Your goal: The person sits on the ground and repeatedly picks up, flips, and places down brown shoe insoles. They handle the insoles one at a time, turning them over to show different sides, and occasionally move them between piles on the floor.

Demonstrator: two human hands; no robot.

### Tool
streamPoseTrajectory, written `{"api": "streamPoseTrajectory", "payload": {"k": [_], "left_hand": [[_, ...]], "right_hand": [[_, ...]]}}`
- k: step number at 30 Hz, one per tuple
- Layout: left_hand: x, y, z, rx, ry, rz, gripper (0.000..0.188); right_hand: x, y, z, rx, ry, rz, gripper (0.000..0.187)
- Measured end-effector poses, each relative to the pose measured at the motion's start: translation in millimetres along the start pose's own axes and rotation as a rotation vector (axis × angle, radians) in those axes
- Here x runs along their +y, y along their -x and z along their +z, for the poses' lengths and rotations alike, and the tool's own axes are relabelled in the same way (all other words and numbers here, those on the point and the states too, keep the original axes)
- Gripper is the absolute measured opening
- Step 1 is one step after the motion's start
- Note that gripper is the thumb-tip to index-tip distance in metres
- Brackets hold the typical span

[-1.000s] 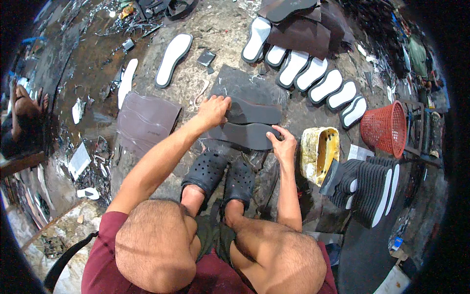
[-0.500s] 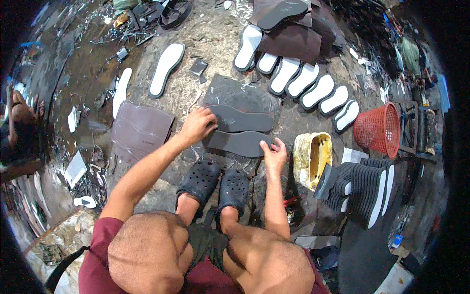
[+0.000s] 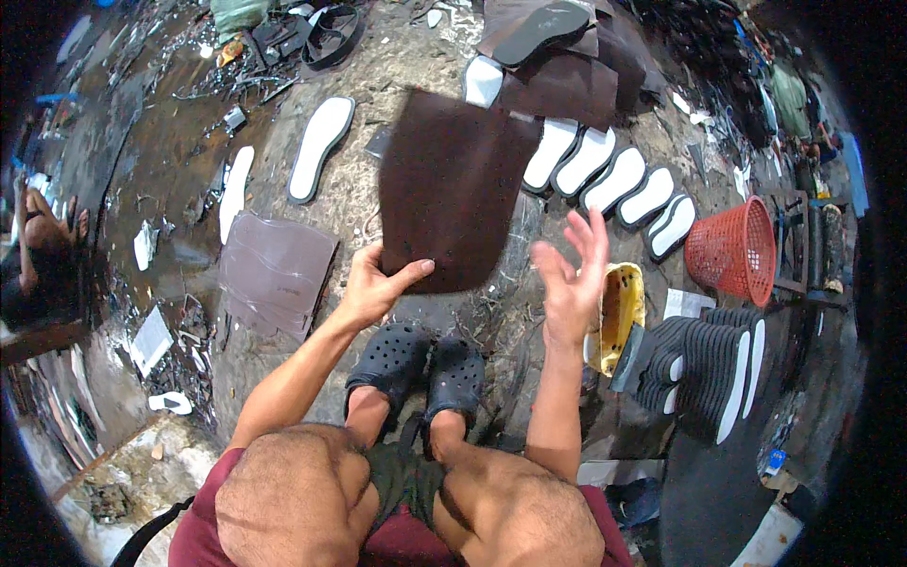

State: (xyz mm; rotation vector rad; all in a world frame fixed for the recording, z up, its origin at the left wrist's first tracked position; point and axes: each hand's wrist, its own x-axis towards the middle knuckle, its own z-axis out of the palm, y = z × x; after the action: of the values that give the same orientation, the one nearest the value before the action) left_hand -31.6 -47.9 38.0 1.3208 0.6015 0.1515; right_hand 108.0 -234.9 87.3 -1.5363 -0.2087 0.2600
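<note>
The left hand point(image 3: 372, 291) has its fingers clamped on the lower-left corner of a dark brown sheet point(image 3: 455, 184), held up beyond the clogs point(image 3: 389, 357). The right hand's point(image 3: 573, 300) fingers are spread apart, empty. At least 6 white-topped soles point(image 3: 616, 177) lie arrayed; the held sheet and the outlined brown sheet point(image 3: 276, 267) at left seem not yet cut into soles.
</note>
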Motion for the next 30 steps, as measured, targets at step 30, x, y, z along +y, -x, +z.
{"api": "streamPoseTrajectory", "payload": {"k": [30], "left_hand": [[23.3,12.7,17.3,-0.152,0.518,-0.186,0.038]], "right_hand": [[-1.0,0.5,2.0,-0.249,-0.298,0.356,0.054]]}}
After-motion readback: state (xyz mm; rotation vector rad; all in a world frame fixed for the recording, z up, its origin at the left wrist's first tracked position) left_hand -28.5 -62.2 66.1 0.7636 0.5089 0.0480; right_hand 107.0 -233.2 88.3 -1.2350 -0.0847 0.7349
